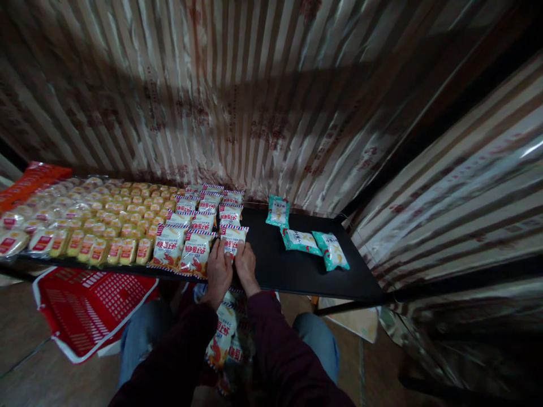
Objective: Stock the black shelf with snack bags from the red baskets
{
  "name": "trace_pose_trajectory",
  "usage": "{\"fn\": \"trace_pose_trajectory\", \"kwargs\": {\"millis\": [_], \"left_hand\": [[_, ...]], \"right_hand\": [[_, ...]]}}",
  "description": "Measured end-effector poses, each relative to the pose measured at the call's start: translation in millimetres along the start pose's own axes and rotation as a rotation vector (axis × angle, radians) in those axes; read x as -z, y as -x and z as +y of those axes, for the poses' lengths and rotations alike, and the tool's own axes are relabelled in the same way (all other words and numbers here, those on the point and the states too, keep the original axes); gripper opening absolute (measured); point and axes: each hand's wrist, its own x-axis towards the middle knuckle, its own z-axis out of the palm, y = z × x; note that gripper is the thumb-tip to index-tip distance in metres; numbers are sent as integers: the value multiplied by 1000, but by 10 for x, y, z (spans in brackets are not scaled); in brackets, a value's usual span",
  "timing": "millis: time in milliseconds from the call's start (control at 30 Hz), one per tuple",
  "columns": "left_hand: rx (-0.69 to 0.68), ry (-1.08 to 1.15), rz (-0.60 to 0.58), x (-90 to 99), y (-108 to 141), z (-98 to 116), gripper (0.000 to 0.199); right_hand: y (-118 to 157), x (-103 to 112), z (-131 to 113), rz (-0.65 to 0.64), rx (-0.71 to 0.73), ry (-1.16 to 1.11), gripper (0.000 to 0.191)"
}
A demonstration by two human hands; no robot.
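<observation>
Both of my hands are on one white snack bag (232, 237) with a striped blue-and-red top edge, at the front of the black shelf (275, 271). My left hand (219, 269) grips its left side, and my right hand (245, 262) presses its right side. The bag's lower part is hidden by my fingers. Beside my left hand lies a matching snack bag (196, 254), in rows with several more of the same kind. Below the shelf edge, between my legs, more of these snack bags (226, 328) are heaped, partly covered by my arms.
Rows of small yellow packaged cakes (127, 229) fill the shelf's left part, with an orange bag (34, 182) at the far end. Three teal snack packets (302, 242) lie to the right. A red basket (95, 305) stands below. Striped sheeting (237, 102) hangs behind.
</observation>
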Motion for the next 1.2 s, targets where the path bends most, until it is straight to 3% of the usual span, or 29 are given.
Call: {"fn": "trace_pose_trajectory", "kwargs": {"millis": [333, 567, 867, 1200], "left_hand": [[-151, -110, -41, -134, -39, -152, 48], [-178, -154, -21, -190, -39, -207, 52], [-310, -243, 16, -232, 0, -251, 53], [-309, -193, -5, -252, -3, -275, 55]], "right_hand": [[-221, -119, -1, 3, 19, 34, 42], [-300, -223, 38, 59, 65, 86, 43], [-359, -292, 172, 183, 126, -165, 50], [-402, -306, 129, 55, 142, -227, 49]]}}
